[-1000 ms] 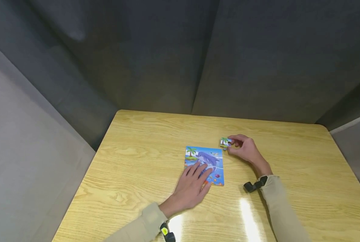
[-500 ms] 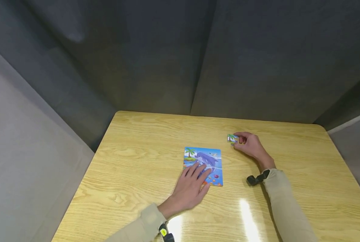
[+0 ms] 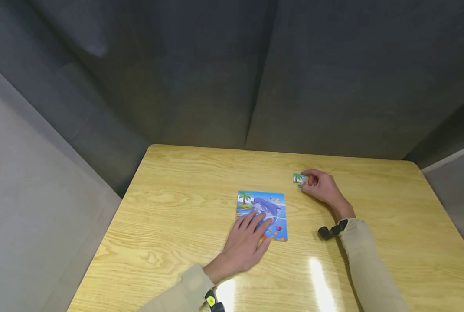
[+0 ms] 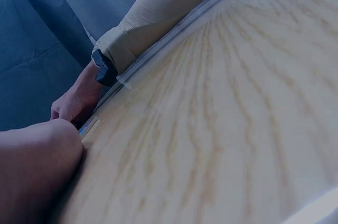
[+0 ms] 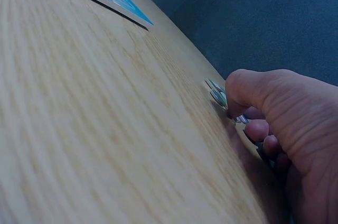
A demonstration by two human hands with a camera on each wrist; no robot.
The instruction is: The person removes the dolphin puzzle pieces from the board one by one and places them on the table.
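Note:
A square dolphin picture board (image 3: 269,207) lies flat at the middle of the table, with a palm tree in its upper left corner. My left hand (image 3: 244,245) rests on its lower left part, fingers spread and straight, covering some of the picture. Farther back and to the right, my right hand (image 3: 322,189) pinches a small jigsaw piece (image 3: 299,179) that shows a palm tree. In the right wrist view the thumb and fingers hide most of that jigsaw piece (image 5: 217,93), which is at or just above the tabletop.
The wooden table (image 3: 169,208) has a rounded far edge, with a dark grey curtain (image 3: 200,86) behind it. A pale grey panel (image 3: 33,195) stands on the left side. Glare streaks the table's near part.
My right hand has carried the palm-tree jigsaw piece a little right and back, away from the board, then held still over the last half second. The left hand stays on the board.

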